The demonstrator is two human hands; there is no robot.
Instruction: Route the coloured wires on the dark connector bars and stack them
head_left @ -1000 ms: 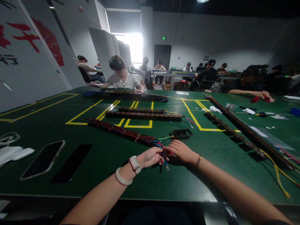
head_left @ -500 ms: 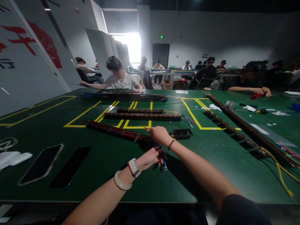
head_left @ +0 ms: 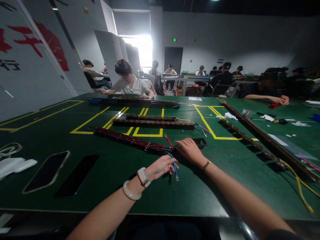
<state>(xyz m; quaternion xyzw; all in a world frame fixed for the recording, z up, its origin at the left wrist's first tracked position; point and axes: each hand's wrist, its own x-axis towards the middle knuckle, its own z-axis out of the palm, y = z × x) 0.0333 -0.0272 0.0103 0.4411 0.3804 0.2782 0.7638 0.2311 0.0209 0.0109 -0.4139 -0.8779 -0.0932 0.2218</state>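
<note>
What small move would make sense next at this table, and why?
Perhaps the left hand should ease the blue wire away from the black one: both ends hang close together by its fingers, while the red wire stands apart.

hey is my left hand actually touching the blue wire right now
Touching. The head view shows your left hand with the blue wire running across its curled fingertips, the metal ring end sticking out past them.

Five long wired strips: three around the tabletop's middle, two toward its right edge; two phones toward its left.
</note>
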